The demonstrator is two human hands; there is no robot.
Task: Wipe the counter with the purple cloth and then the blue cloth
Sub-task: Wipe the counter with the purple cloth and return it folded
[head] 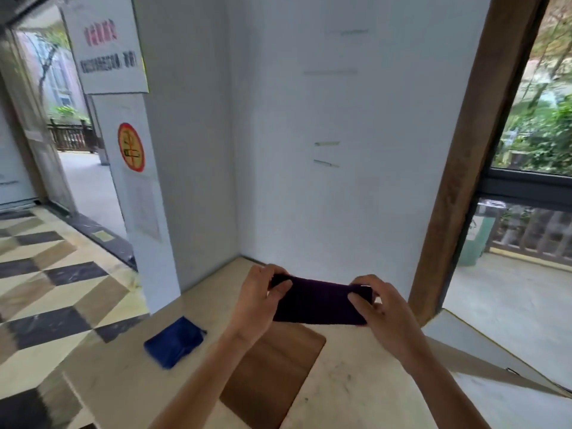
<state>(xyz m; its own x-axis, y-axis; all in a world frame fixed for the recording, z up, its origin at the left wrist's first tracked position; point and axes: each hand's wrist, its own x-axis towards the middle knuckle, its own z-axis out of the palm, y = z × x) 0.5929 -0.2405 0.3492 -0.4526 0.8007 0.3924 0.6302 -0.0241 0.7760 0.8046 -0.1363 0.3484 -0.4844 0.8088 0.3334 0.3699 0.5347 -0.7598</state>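
A dark purple cloth [318, 303], folded into a flat rectangle, is stretched between both my hands above the pale counter [365, 382]. My left hand [263, 300] grips its left end, thumb on top. My right hand [383, 311] grips its right end the same way. I cannot tell whether the cloth's lower edge touches the counter. A folded blue cloth [175, 342] lies flat on the counter's left part, near the left edge, well apart from both hands.
A brown wooden board [278, 366] lies on the counter under my forearms. White walls [325, 181] form a corner right behind the counter. A brown wooden post [464, 187] stands at the right. Patterned floor tiles [46, 289] lie left of the counter edge.
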